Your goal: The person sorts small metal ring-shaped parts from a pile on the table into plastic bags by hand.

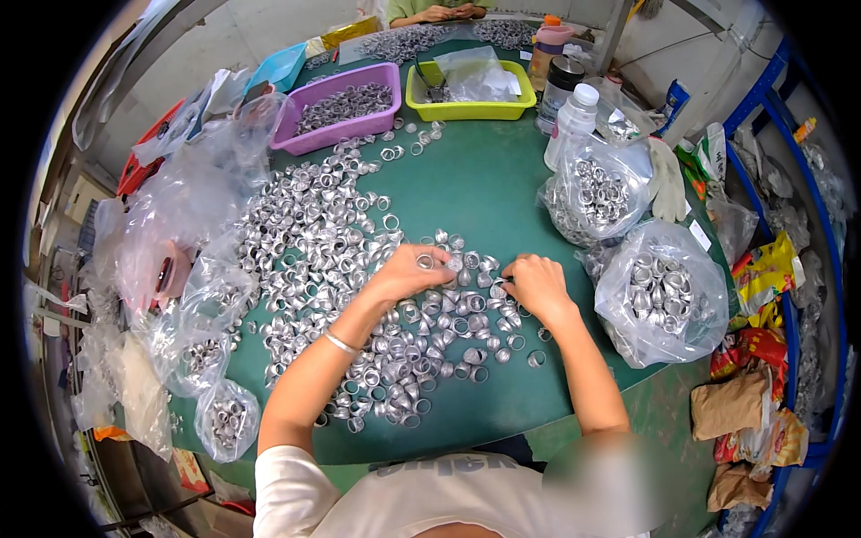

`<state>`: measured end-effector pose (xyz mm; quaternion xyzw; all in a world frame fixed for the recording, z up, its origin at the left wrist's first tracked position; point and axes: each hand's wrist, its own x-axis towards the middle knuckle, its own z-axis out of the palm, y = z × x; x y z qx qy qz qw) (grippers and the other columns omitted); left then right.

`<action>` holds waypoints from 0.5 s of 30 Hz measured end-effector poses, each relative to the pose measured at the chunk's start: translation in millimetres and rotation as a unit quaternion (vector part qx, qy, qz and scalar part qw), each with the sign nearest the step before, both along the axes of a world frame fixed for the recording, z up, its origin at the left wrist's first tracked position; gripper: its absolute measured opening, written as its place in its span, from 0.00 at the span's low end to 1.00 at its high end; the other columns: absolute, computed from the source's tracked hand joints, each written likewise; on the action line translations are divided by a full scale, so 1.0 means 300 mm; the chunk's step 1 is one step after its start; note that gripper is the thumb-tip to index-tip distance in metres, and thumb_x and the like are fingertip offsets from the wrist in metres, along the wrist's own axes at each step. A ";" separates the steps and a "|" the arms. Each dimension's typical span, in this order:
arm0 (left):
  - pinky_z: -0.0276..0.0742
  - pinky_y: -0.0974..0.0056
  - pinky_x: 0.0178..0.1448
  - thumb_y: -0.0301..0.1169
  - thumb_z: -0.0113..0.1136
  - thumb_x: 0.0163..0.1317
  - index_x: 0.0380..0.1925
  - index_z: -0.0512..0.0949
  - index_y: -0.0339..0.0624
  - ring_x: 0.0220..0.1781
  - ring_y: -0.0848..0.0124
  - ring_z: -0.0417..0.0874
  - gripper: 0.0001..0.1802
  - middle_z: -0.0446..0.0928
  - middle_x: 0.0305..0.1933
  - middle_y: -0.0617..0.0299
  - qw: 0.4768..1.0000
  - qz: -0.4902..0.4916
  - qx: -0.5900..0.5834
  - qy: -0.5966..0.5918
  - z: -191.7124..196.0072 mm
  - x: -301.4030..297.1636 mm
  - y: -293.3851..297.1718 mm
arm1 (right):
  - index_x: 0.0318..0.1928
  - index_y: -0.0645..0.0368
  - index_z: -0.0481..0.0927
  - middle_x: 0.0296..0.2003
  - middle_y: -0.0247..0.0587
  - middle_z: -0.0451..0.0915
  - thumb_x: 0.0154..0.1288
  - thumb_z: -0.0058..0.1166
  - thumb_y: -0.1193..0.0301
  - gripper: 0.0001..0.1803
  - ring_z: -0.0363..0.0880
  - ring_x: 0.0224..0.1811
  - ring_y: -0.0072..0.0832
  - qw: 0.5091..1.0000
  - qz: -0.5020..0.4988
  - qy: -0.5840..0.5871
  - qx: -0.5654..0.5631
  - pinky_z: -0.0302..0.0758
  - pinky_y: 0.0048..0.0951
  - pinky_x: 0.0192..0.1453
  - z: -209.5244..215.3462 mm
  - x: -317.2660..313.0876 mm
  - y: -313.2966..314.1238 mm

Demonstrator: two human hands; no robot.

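Observation:
Many silvery metal rings [309, 247] are heaped on the green table [466, 188], spreading from the left side to the middle in front of me. My left hand [408, 272] is closed at the right part of the heap, its fingertips pinching a silver ring [455, 264]. Another ring [424, 261] sits against its fingers; whether it is worn or held I cannot tell. To the right, my right hand [538, 285] has its fingers bent and pressed together at a ring [499, 290] on the heap's edge. The fingertips partly hide that ring.
Clear bags of rings [659, 296] stand at the right, with more plastic bags [193, 197] at the left. A purple basket [336, 130] of rings, a yellow-green basket [475, 111] and bottles [574, 121] line the back. Across the table, another person's hands [448, 13] are at work.

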<state>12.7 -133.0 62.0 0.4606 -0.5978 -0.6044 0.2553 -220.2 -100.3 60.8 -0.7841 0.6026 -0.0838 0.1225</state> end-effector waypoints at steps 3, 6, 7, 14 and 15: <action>0.52 0.78 0.16 0.22 0.51 0.59 0.38 0.67 0.41 0.15 0.83 0.58 0.08 0.66 0.24 0.69 0.898 0.073 0.300 0.314 0.005 0.043 0.078 | 0.30 0.56 0.84 0.30 0.44 0.80 0.49 0.60 0.68 0.08 0.79 0.33 0.42 0.998 -0.014 -0.058 0.001 0.75 0.40 0.38 0.008 -0.008 -0.001; 0.53 0.79 0.15 0.24 0.49 0.59 0.48 0.64 0.42 0.20 0.80 0.61 0.15 0.68 0.37 0.60 0.827 -0.005 0.341 0.447 -0.018 0.059 0.149 | 0.30 0.60 0.83 0.28 0.44 0.80 0.51 0.57 0.70 0.08 0.80 0.29 0.36 0.976 -0.058 -0.205 0.032 0.74 0.37 0.36 0.007 -0.045 0.023; 0.53 0.80 0.15 0.26 0.47 0.60 0.49 0.64 0.42 0.21 0.79 0.61 0.16 0.67 0.39 0.59 0.824 -0.010 0.342 0.452 -0.020 0.057 0.170 | 0.30 0.62 0.83 0.28 0.43 0.80 0.51 0.57 0.71 0.08 0.79 0.28 0.34 0.958 -0.054 -0.274 0.059 0.74 0.35 0.35 -0.004 -0.065 0.030; 0.53 0.81 0.13 0.44 0.47 0.66 0.44 0.71 0.41 0.23 0.79 0.62 0.18 0.68 0.37 0.58 0.756 0.038 0.425 0.496 -0.066 0.005 0.314 | 0.35 0.67 0.81 0.20 0.31 0.75 0.58 0.53 0.73 0.09 0.67 0.19 0.14 0.814 -0.138 -0.491 0.277 0.63 0.19 0.20 0.010 -0.120 0.146; 0.54 0.81 0.13 0.44 0.47 0.66 0.44 0.71 0.41 0.23 0.79 0.63 0.18 0.68 0.36 0.58 0.740 0.051 0.443 0.503 -0.070 -0.004 0.333 | 0.35 0.68 0.81 0.21 0.32 0.76 0.57 0.53 0.72 0.10 0.68 0.20 0.14 0.837 -0.130 -0.465 0.258 0.65 0.19 0.21 -0.004 -0.121 0.157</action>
